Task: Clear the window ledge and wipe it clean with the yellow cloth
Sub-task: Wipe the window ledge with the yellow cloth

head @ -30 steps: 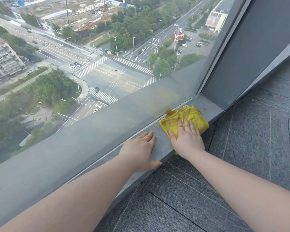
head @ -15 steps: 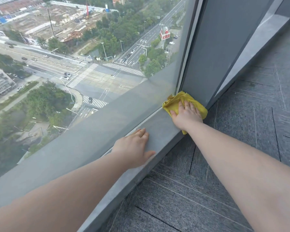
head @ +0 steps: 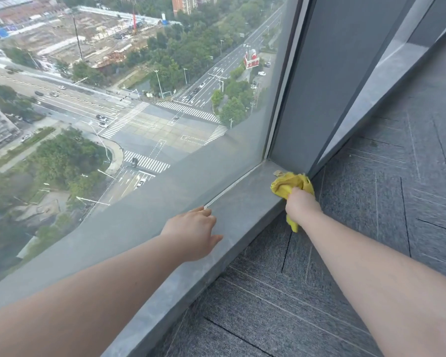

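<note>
Grey stone window ledge point(head: 232, 202) ran along the glass; the left hand point(head: 195, 231) lay flat on it mid-length, fingers loosely spread. Further right, at the ledge's far corner, the right hand point(head: 301, 204) gripped the bunched yellow cloth point(head: 286, 185), fingers clamped.

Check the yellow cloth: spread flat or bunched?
Bunched. The yellow cloth is gathered into a wad in the right hand at the ledge end, with a tail hanging below the hand over the edge.
</note>
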`<state>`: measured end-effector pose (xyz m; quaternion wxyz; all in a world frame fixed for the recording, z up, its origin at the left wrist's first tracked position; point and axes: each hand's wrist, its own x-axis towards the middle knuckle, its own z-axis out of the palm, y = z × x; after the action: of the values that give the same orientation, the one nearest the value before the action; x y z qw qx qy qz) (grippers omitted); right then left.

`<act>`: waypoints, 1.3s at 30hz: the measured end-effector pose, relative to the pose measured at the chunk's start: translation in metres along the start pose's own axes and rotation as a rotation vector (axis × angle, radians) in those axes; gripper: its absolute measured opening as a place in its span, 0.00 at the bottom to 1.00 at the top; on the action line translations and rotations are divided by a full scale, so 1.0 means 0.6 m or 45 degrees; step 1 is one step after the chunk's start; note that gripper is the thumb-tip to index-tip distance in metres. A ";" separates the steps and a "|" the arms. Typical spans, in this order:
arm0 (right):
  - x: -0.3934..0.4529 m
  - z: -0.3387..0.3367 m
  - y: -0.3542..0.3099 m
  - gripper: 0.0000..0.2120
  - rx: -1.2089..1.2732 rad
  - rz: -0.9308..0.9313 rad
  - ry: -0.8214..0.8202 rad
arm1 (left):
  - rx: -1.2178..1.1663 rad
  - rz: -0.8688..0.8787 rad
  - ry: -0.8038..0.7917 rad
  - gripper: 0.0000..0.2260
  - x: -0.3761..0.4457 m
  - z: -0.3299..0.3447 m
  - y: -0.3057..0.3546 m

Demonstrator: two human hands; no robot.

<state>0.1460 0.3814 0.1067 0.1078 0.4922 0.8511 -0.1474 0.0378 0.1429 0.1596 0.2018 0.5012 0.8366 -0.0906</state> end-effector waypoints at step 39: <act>-0.156 -0.107 -0.048 0.05 -0.231 -0.877 -0.296 | 0.108 -0.195 0.516 0.06 -0.030 -0.052 0.058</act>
<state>0.1643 0.3151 0.2019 0.1909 0.1455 0.9585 -0.1539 0.0678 0.1561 0.1969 0.0010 0.4521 0.8911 -0.0382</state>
